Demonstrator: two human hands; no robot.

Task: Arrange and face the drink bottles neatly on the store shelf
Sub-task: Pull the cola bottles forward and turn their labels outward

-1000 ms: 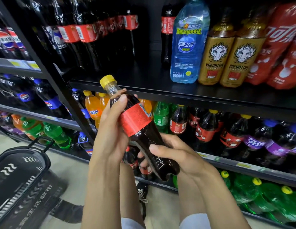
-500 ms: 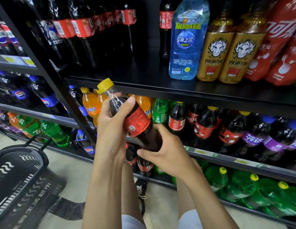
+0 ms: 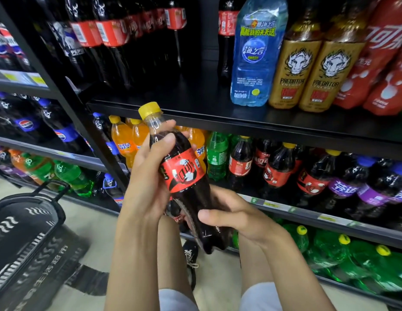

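Note:
A small cola bottle (image 3: 184, 176) with a yellow cap and a red label is held tilted in front of the shelves, cap up and to the left. My left hand (image 3: 148, 176) grips its upper half, thumb on the shoulder near the neck. My right hand (image 3: 236, 218) grips its lower half near the base. The label's printed front faces the camera. Behind it, the middle shelf (image 3: 285, 205) carries a row of orange, green, cola and purple-label bottles.
The upper shelf (image 3: 195, 113) holds tall cola bottles, a blue water bottle (image 3: 254, 55), two gold Predator bottles (image 3: 294, 70) and red packs, with bare space in its middle. Green bottles (image 3: 330, 250) lie on the bottom shelf. A black basket (image 3: 27, 225) stands on the floor at left.
The bottle has been turned in my hands, so the label's printed front now faces me. My right hand has slid back down toward the base.

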